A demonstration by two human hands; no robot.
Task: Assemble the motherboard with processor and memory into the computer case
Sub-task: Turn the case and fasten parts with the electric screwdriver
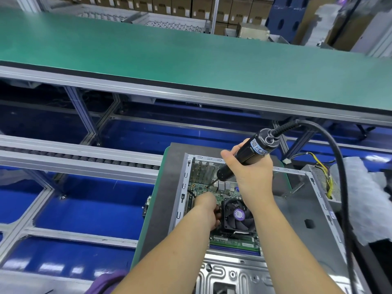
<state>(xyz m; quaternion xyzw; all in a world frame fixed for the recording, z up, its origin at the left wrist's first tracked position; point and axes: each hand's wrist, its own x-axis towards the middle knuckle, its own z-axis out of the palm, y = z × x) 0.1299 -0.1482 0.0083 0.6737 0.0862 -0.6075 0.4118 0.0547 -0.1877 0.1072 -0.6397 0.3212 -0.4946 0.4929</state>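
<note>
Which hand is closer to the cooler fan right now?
Left. The left hand rests on the motherboard against the cooler fan's left edge; the right hand grips the electric screwdriver above it.

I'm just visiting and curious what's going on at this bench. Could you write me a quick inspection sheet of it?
Surface: grey mat under the case.
Job's things: motherboard with fan lies inside open computer case.
Clutter: power supply beside the case.
Hands: right hand grips electric screwdriver, tip on the board; left hand rests on the board.
Cables: black cord from screwdriver.
Surroundings: green conveyor belt, cardboard boxes behind.
</note>
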